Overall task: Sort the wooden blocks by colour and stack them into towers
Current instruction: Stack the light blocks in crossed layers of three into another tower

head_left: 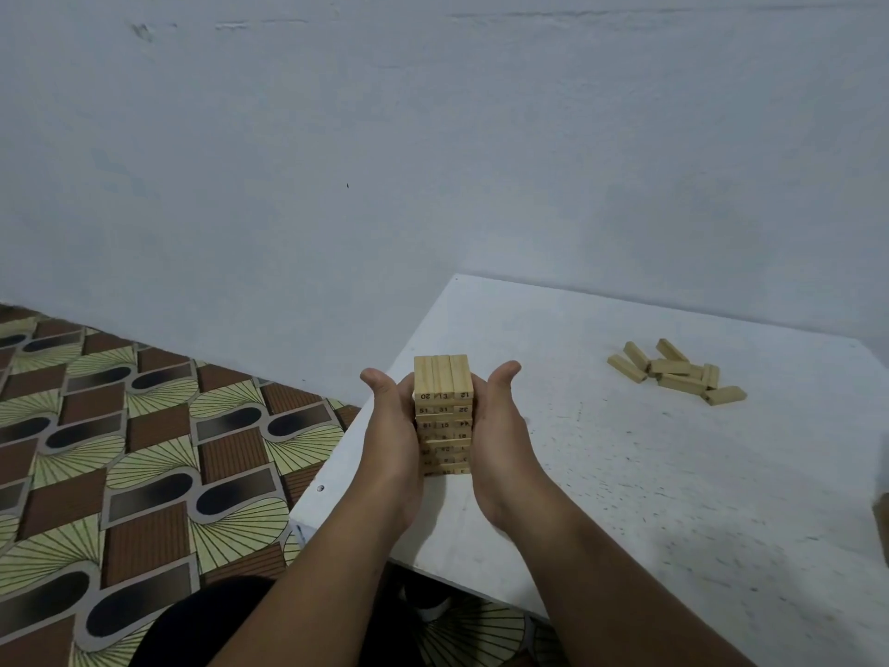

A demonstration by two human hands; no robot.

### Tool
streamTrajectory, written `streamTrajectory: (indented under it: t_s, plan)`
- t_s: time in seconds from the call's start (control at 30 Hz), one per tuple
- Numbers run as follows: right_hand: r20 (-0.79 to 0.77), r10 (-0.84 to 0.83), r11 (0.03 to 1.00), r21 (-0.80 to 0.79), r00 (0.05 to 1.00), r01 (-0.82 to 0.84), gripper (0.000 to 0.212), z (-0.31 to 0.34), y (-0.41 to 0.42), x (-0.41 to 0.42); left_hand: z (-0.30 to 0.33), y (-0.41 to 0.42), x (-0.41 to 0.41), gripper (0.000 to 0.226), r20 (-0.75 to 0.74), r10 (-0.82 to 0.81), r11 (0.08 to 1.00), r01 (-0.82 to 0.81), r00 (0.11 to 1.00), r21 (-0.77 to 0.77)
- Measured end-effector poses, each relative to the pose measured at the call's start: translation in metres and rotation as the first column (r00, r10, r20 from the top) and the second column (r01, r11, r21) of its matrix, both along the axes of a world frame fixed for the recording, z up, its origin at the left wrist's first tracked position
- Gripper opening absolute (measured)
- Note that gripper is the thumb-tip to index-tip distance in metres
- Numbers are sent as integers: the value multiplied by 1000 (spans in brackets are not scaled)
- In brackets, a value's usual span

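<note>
A tower of pale numbered wooden blocks [443,411] stands near the left edge of a white table [649,474], several layers high, three blocks per layer. My left hand [392,440] presses flat against the tower's left side. My right hand [500,435] presses flat against its right side. Both hands have straight fingers and raised thumbs, squeezing the tower between the palms. A loose pile of several plain wooden blocks [676,373] lies at the far right of the table, well away from both hands.
The table's left corner edge [308,503] is close to the tower, with a patterned brown and green floor [120,450] below. A pale blue wall [433,137] runs behind the table. A brown object [882,527] shows at the right frame edge.
</note>
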State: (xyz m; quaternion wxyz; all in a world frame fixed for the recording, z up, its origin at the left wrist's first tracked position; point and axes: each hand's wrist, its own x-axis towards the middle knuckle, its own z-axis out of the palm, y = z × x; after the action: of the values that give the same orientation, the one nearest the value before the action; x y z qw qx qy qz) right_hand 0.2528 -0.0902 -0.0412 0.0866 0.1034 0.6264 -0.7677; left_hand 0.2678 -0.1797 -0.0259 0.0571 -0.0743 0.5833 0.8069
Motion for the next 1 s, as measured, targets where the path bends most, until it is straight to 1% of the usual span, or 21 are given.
streamTrajectory:
  t_s: [0.1, 0.13, 0.2, 0.27, 0.3, 0.33, 0.37, 0.4, 0.43, 0.5, 0.57, 0.63, 0.73, 0.8, 0.9, 0.93, 1.0]
  plan:
    - [10, -8, 1000, 11, 1000, 8, 103, 3, 0, 2, 1, -4, -1, 85, -8, -5, 1000, 5, 1000, -1]
    - [17, -10, 1000, 20, 1000, 10, 103, 5, 2, 2, 0, -5, -2, 83, -6, 3, 1000, -3, 1000, -17]
    - [23, -15, 999, 44, 1000, 14, 93, 10, 8, 3, 2, -8, -1, 80, 4, 35, 998, -35, 999, -62]
    - [19, -17, 997, 76, 1000, 16, 80, 17, 17, 6, 3, -10, 1, 83, 20, 51, 995, -49, 998, -88]
    - [13, -17, 995, 97, 1000, 16, 76, 20, 21, 8, 5, -10, 2, 79, 15, 75, 990, -72, 997, -122]
    - [5, -21, 993, 117, 1000, 20, 74, 22, 25, 10, 9, -11, 2, 68, 3, 122, 978, -119, 993, -172]
    - [-6, -31, 991, 132, 1000, 31, 72, 23, 29, 11, 15, -13, 3, 52, -28, 177, 958, -178, 984, -222]
    - [-26, -50, 987, 152, 998, 53, 70, 25, 35, 13, 25, -13, 5, 35, -85, 218, 934, -233, 972, -270]
    - [-51, -69, 981, 177, 996, 76, 68, 27, 41, 15, 37, -13, 8, 23, -157, 242, 912, -279, 958, -300]
    - [-104, -120, 959, 244, 987, 143, 58, 32, 58, 19, 62, -10, 13, 11, -293, 243, 887, -334, 925, -317]
    - [-169, -164, 931, 300, 972, 210, 42, 40, 80, 25, 85, -3, 16, 11, -409, 190, 861, -352, 893, -368]
    - [-214, -203, 898, 347, 955, 269, 26, 50, 102, 31, 106, 11, 16, 11, -499, 71, 816, -338, 864, -469]
    - [-236, -265, 862, 376, 935, 339, 22, 60, 133, 35, 123, 45, 11, 11, -583, -147, 710, -325, 799, -624]
    - [-234, -290, 841, 401, 928, 364, 20, 63, 153, 35, 123, 73, 3, 12, -575, -261, 655, -296, 775, -696]
    - [-232, -294, 792, 484, 927, 372, 19, 58, 183, 31, 106, 118, -15, 11, -513, -389, 613, -201, 766, -764]
    - [-239, -294, 756, 535, 926, 378, 20, 53, 194, 29, 96, 132, -23, 12, -482, -426, 588, -171, 766, -790]
    - [-256, -283, 662, 645, 924, 381, 24, 40, 211, 21, 73, 158, -39, 17, -400, -510, 498, -119, 761, -859]
